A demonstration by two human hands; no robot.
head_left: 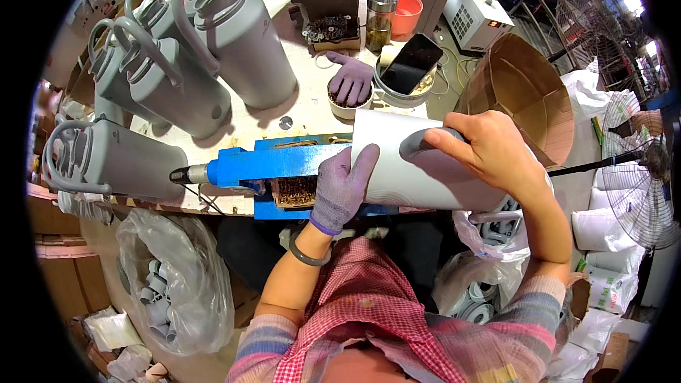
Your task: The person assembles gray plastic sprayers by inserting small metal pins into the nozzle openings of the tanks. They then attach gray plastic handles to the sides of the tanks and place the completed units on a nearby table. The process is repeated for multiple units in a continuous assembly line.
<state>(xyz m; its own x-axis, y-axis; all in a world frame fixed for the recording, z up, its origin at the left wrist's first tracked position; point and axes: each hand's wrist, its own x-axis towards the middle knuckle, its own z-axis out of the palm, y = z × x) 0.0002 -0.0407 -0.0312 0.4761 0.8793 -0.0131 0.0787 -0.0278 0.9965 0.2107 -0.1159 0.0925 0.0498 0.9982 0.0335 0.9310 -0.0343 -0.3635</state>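
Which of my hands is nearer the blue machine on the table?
Left. Your gloved left hand is close beside the blue machine; your bare right hand is farther off to the right, on the light grey container.

Your two hands (340, 195) and one pale jug (425, 181) are at centre; you have at least five grey jugs (248, 53) upper left, one phone (413, 64), one glass jar (379, 30), one red cup (406, 23) upper centre.

1. Is a large, pale grey, smooth cylindrical vessel (411, 177).
2. Bears faint curved lines near its lower left edge.
3. Is held on its side, with right end partly hidden.
4. Sits just right of a blue metal machine (284, 165).
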